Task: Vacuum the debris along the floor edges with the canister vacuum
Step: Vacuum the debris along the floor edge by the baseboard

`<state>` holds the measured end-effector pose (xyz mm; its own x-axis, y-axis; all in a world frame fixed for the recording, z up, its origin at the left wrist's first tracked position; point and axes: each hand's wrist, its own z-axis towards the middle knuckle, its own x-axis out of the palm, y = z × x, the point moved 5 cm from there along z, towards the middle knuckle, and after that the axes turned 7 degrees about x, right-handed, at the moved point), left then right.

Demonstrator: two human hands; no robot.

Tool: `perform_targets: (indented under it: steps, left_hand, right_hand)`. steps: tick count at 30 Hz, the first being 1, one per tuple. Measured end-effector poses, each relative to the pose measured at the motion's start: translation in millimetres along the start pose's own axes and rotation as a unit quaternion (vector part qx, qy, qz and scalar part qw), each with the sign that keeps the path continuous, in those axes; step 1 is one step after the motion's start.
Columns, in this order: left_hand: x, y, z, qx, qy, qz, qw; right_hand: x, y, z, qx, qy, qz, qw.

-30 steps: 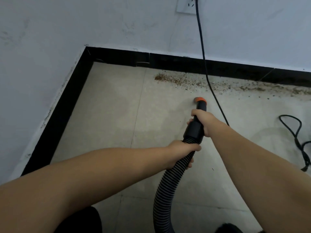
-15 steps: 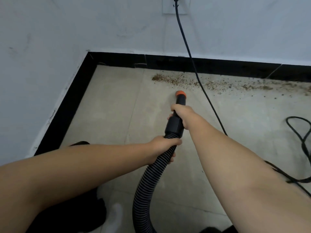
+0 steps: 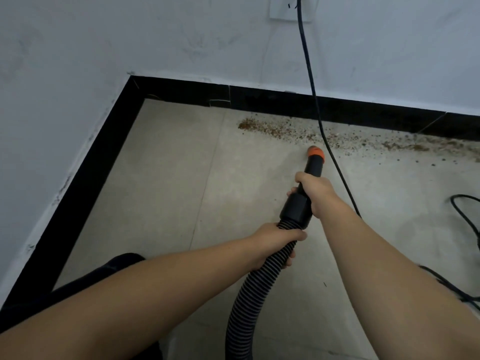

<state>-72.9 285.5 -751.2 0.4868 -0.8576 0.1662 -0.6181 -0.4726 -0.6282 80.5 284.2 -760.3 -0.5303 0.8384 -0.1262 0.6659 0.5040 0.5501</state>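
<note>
Hands both gripped the vacuum hose. Right hand [image 3: 313, 190] wrapped the black nozzle [image 3: 313, 166], just behind its orange tip [image 3: 316, 152]. Left hand [image 3: 275, 241] curled round the ribbed hose [image 3: 249, 289], right below the black cuff. Hose ran down from the hands and out of view at the bottom edge. Tip sat low at the floor [image 3: 168, 178], just short of the debris [image 3: 285, 131]. Debris lay in a brown strip along the black baseboard [image 3: 259, 98], stretching right, ahead of both hands. Cord [image 3: 310, 74] hung from the wall outlet [image 3: 291, 9], crossed the debris, passed just right of the tip and right hand. More cord looped on the floor far right.
</note>
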Motion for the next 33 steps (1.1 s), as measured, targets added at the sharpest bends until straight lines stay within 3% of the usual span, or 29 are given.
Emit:
perform_targets:
  steps: [16,26,33]
  left_hand:
    - [-44,10,-21,0.004,-0.106,-0.154,0.982]
    - [5,3,-3,0.012,-0.054,-0.120,0.991]
    - [19,1,0,0.012,-0.053,-0.135,0.989]
  right_hand:
    - [104,11,-23,-0.021,0.148,-0.140,0.979]
    - [31,13,-4,-0.022,0.063,-0.095,0.993]
    - [19,16,1,-0.017,0.058,-0.107,0.992]
